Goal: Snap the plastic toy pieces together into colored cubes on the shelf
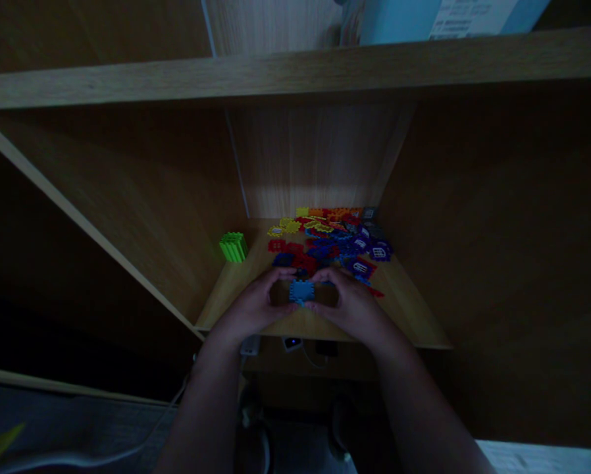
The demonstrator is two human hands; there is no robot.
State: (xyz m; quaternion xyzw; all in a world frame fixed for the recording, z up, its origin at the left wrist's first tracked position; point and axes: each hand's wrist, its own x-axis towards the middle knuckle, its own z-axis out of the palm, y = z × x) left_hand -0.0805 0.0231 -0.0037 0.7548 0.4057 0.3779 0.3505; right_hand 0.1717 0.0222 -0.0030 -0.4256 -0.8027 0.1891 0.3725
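My left hand (256, 304) and my right hand (351, 304) meet over the front of a wooden desk (414, 316). Between their fingertips sits a light blue toothed plastic tile (301, 290), pinched from both sides. Both hands are curled, thumbs and forefingers closing on the tile. Just behind them lies a heap of interlocking plastic tiles (335, 240) in yellow, orange, red, blue and purple. A stack of green tiles (233, 247) stands apart at the left of the desk.
Wooden partition walls (142, 197) close in the desk on left, right and back. A shelf board (295, 69) runs overhead with a light blue box (443, 16) on it. Below the desk edge hang a cable and small devices (292, 343). The scene is dim.
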